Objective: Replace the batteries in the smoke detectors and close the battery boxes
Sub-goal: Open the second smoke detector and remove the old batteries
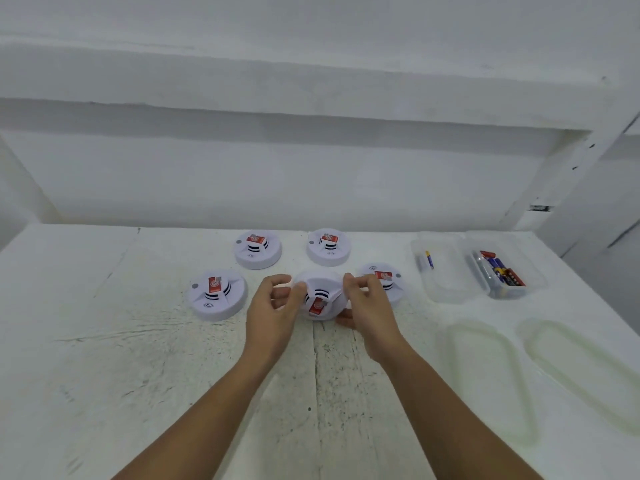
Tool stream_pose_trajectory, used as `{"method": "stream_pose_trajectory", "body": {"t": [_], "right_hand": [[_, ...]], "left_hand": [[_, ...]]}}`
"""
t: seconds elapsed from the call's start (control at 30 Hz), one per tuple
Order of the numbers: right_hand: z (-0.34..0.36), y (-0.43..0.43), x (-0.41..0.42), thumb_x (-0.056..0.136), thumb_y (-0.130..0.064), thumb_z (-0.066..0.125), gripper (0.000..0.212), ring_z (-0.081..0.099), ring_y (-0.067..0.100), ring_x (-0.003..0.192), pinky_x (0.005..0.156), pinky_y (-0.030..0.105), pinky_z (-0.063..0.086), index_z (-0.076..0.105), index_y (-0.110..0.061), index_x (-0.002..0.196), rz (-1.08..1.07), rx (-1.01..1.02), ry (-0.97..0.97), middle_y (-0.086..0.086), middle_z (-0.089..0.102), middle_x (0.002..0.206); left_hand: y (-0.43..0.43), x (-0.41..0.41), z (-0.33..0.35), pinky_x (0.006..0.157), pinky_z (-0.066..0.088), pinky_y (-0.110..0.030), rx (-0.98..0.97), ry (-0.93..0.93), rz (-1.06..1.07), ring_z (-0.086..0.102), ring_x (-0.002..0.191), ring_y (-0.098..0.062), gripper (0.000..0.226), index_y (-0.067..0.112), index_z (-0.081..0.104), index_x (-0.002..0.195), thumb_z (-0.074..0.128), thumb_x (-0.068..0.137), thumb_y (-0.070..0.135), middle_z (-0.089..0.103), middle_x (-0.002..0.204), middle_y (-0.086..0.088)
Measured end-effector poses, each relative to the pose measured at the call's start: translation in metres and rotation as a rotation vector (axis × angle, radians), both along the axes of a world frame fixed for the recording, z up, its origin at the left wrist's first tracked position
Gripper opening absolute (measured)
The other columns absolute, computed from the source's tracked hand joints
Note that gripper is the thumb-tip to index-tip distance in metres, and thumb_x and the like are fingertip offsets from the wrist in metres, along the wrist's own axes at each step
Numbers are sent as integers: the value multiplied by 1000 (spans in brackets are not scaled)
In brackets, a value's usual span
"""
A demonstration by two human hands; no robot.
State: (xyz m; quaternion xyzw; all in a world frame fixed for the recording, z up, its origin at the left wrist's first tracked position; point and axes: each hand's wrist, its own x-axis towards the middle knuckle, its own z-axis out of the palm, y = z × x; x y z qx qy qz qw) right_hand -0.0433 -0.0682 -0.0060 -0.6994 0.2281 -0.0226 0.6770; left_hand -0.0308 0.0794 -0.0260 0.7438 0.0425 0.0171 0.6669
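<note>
Several round white smoke detectors with red stickers lie on a white table. One detector is held tilted above the table between both hands. My left hand grips its left rim, and my right hand grips its right rim, fingers curled over the top. Others rest flat: one at the left, two at the back, and one partly hidden behind my right hand. At the right stand two clear plastic boxes: one holding a single battery, the other holding several batteries.
Two clear plastic lids lie on the table at the front right. A white wall rises behind the table, and the table's right edge drops off near the battery boxes.
</note>
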Motion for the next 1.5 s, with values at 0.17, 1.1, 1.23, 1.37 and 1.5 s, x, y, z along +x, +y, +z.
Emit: {"method": "stream_pose_trajectory", "body": {"t": [0.17, 1.1, 1.23, 1.37, 1.5], "right_hand": [[-6, -11, -31, 89, -37, 60, 23, 58, 6, 83, 82, 34, 53, 51, -17, 83, -46, -271, -114, -6, 59, 84], [-12, -36, -75, 86, -37, 57, 24, 44, 15, 121, 96, 27, 35, 68, -28, 106, 607, -1025, -287, -2, 48, 134], [-12, -40, -72, 84, -40, 48, 31, 42, 21, 132, 103, 34, 31, 66, -23, 102, 714, -1094, -305, 0, 51, 138], [-11, -39, -72, 87, -35, 55, 27, 39, 17, 134, 105, 25, 24, 66, -20, 106, 721, -1083, -289, -1, 50, 140], [-5, -43, -69, 86, -28, 65, 25, 37, 9, 133, 103, 15, 23, 66, -22, 110, 703, -982, -274, -7, 45, 143]], "left_hand": [[-2, -16, -7, 82, 53, -26, 79, -15, -128, 65, 90, -8, 32, 30, 67, 110, 65, 82, 45, 68, 94, 3], [8, -37, -17, 94, 21, -23, 618, -136, -630, 34, 116, 0, 107, 50, 30, 129, 86, 38, 62, 35, 118, 35], [11, -26, -23, 100, 40, -43, 512, -93, -638, 47, 115, -10, 105, 46, 37, 123, 85, 33, 66, 51, 118, 24], [11, -27, -21, 112, 21, -40, 530, -120, -659, 33, 114, 20, 98, 45, 35, 124, 86, 42, 58, 46, 117, 30], [10, -31, -22, 112, -8, -30, 572, -126, -689, 14, 113, 34, 110, 43, 26, 134, 83, 42, 64, 39, 124, 31]]}}
